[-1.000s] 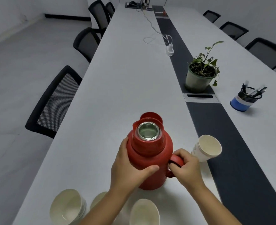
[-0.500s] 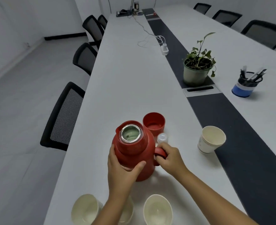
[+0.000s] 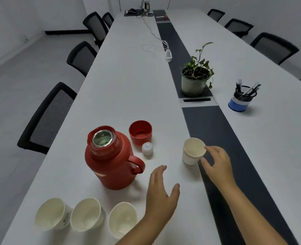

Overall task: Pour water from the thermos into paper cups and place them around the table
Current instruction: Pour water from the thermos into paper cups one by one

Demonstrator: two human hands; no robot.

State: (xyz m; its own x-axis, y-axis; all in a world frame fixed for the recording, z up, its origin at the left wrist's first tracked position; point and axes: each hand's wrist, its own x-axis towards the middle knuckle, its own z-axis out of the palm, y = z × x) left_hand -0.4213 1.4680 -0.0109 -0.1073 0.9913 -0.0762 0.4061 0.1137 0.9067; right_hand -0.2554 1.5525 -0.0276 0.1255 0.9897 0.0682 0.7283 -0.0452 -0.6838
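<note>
Three paper cups (image 3: 86, 215) stand in a row at the near edge of the table (image 3: 128, 85), on my left; I cannot tell whether they hold water. They are thin and light, I judge, easy to crush, so each wants a soft hold around the wall below the rim.

Just beyond them the red thermos (image 3: 109, 157) stands upright with its mouth uncovered, its red lid cup (image 3: 140, 132) and white stopper (image 3: 147, 148) set down just beside it. It looks rigid and probably heavy with water; the loop handle facing me is the place to take it, with a palm steadying the body.

My left hand (image 3: 161, 197) hovers near the handle, fingers spread and holding nothing. To the right, my right hand (image 3: 216, 165) touches the fourth paper cup (image 3: 193, 151), which looks empty, at the dark centre strip (image 3: 208, 121), fingers loosely curved toward it, not yet closed.
</note>
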